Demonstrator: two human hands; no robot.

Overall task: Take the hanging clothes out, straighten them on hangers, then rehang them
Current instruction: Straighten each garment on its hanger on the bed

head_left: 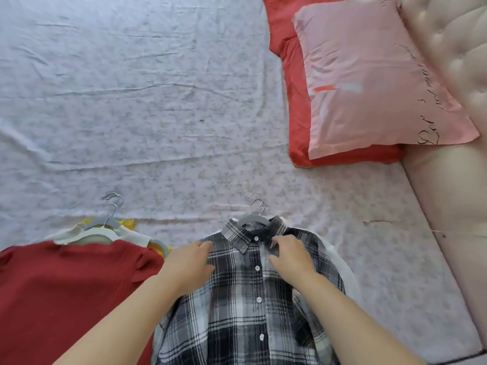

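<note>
Black-and-white plaid button shirt (245, 306): lies face up on the pale floral bed sheet (158, 114), on a grey hanger with a metal hook (254, 218), apparently laid flat for straightening. Left hand (193, 262), fingers straight, presses its shoulder; right hand (290, 256) pinches cloth beside the collar; both forearms reach forward. Red ribbed knit top (66, 293) lies just beside.

The scene was bright with soft, even light, and the pale bed sheet (131, 101) looked washed out toward the top left. Shadows were weak, only a thin dark edge under the pink pillow (369, 83). The wide lens bent straight lines near the right side, and the lines of the plaid shirt (245, 299) looked slightly soft.
</note>
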